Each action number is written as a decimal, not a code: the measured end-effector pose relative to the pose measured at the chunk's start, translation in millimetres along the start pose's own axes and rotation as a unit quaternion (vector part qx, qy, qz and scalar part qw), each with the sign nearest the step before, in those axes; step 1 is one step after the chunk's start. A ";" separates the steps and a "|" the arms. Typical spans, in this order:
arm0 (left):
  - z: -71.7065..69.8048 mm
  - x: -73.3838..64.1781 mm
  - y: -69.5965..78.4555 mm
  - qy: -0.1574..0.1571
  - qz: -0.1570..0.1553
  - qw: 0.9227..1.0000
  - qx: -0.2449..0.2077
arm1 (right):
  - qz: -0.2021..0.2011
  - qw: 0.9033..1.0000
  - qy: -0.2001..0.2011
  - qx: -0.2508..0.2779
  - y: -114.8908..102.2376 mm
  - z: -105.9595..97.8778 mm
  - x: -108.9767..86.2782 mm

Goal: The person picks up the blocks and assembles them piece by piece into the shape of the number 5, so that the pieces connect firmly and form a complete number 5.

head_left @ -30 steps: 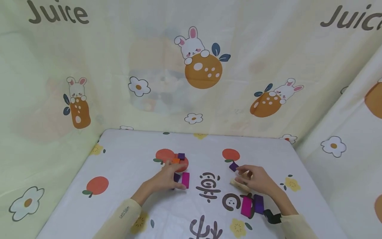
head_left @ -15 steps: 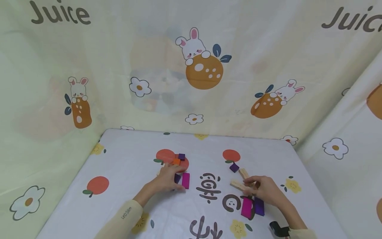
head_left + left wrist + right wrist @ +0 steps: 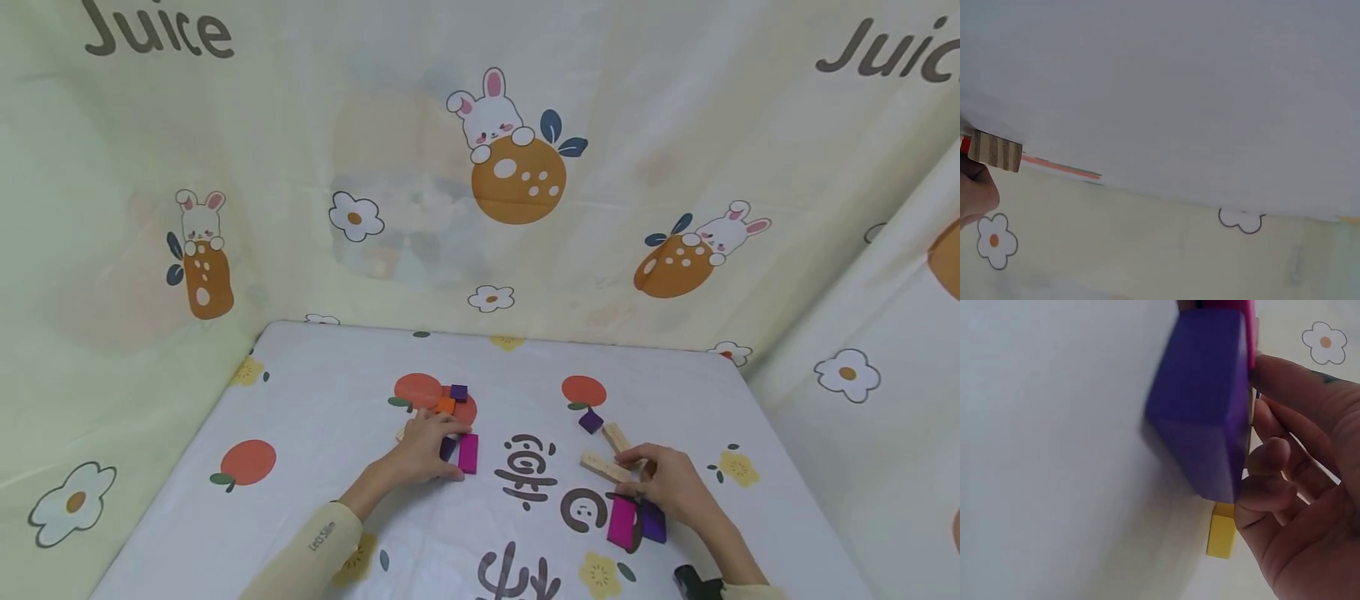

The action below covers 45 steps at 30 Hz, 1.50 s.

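In the head view my left hand (image 3: 423, 448) arches over a small group of blocks, its fingertips and thumb near the ends of a pink block (image 3: 468, 454) and a dark purple block (image 3: 447, 448). Its palm hides whether it grips one. The left wrist view catches fingers (image 3: 975, 194) beside the end of a wooden block (image 3: 997, 151). On the right, my right hand (image 3: 667, 479) curls with thumb and forefinger at the near end of a wooden block (image 3: 603, 467), seeming to pinch it. Close below lie another pink block (image 3: 621, 522) and a purple block (image 3: 653, 522).
An orange block (image 3: 446, 406) and a purple cube (image 3: 459, 392) lie beyond my left hand. Another purple cube (image 3: 591, 421) and a second wooden block (image 3: 616, 437) lie beyond the right. A yellow block (image 3: 1221, 534) shows in the right wrist view. Patterned curtains surround the table (image 3: 337, 358).
My right hand has drawn back toward me and to the right, uncovering the wooden block near the purple cube. My left hand has barely moved.
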State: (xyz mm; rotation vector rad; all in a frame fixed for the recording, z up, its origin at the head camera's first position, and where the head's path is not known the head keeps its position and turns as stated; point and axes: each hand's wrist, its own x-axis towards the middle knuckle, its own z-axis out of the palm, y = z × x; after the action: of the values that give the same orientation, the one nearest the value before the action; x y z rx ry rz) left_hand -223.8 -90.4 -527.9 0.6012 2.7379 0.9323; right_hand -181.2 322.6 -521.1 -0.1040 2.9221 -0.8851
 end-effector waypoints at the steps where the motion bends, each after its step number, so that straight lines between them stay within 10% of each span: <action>1: 0.2 0.2 -0.3 0.000 0.000 1.000 -0.001 | -0.001 1.000 0.002 0.000 1.1 0.8 0.2; 32: -2.6 7.0 3.5 -0.007 0.023 1.000 -0.009 | -0.023 1.000 -0.005 0.011 -4.7 1.4 6.2; 45: -1.4 17.0 19.8 -0.029 0.039 0.995 0.092 | -0.018 0.999 0.008 0.034 -29.9 20.0 21.7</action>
State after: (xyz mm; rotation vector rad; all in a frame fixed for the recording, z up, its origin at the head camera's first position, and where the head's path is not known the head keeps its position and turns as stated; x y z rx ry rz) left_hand -233.3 -69.5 -515.4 0.7601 2.7844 0.6691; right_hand -199.5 284.8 -522.4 -0.1459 2.9089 -0.9940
